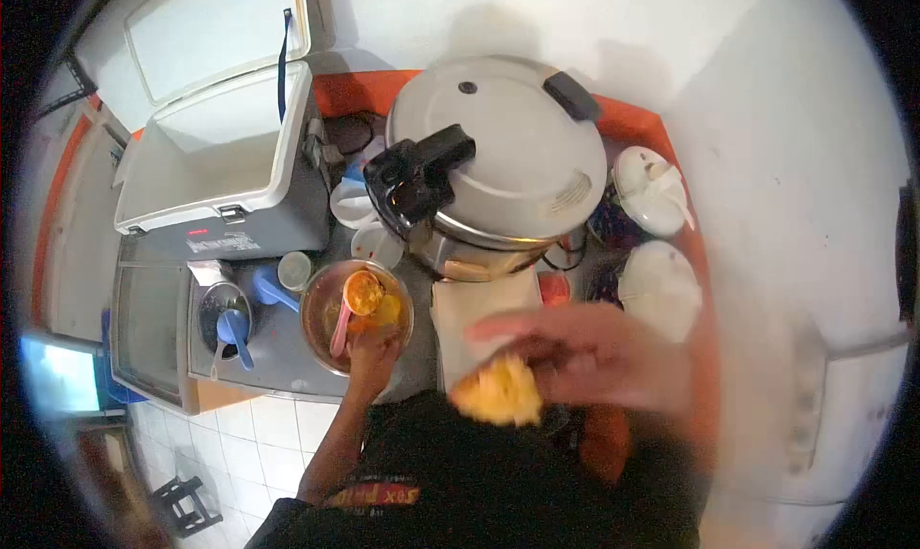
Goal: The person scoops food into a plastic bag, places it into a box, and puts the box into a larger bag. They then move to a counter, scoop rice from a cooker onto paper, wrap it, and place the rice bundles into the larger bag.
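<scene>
My right hand (604, 357), blurred by motion, is closed around a ragged piece of yellow food (500, 392) above the front edge of the counter. The food looks like omelette, browned on one side. To the left, my left hand (374, 354) reaches into a metal bowl (311, 333), its fingers curled in at the near side by orange-yellow food (385, 309). What those fingers hold, if anything, is hidden. A spoon with a pink handle (340, 331) lies in the bowl, its round head filled with reddish-yellow food (363, 291).
A large rice cooker (498, 147) with its lid down stands behind the brown paper sheets (479, 309). An open cooler box (230, 166) is at back left. Blue scoops (233, 329) and a dark pot (209, 309) sit left; white lidded containers (661, 290) stand right.
</scene>
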Demonstrator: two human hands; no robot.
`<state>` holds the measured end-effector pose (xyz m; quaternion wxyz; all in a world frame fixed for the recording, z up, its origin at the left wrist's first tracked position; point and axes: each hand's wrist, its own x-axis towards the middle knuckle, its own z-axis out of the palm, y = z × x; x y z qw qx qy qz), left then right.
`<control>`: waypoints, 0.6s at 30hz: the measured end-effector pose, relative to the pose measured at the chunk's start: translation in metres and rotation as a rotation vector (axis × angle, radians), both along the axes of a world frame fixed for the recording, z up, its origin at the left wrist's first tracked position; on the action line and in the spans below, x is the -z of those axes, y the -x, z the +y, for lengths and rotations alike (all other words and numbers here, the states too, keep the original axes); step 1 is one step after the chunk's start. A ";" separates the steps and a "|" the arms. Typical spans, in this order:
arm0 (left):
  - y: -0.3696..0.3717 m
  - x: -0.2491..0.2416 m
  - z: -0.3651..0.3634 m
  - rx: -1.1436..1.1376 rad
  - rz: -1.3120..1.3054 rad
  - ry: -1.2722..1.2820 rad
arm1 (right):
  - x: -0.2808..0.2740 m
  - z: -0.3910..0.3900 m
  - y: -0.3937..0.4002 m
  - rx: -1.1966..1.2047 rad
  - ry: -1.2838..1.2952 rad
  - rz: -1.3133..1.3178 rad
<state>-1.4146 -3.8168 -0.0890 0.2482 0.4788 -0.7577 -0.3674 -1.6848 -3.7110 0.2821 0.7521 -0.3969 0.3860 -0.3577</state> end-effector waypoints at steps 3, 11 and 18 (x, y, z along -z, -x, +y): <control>0.000 0.018 -0.003 0.043 -0.122 0.029 | -0.021 0.004 -0.008 -0.261 0.203 -0.070; -0.010 -0.016 -0.010 0.014 0.060 -0.002 | -0.064 -0.011 -0.021 -0.272 0.303 0.014; -0.020 0.008 -0.024 0.026 -0.001 0.173 | -0.076 -0.020 -0.027 -0.153 0.264 0.004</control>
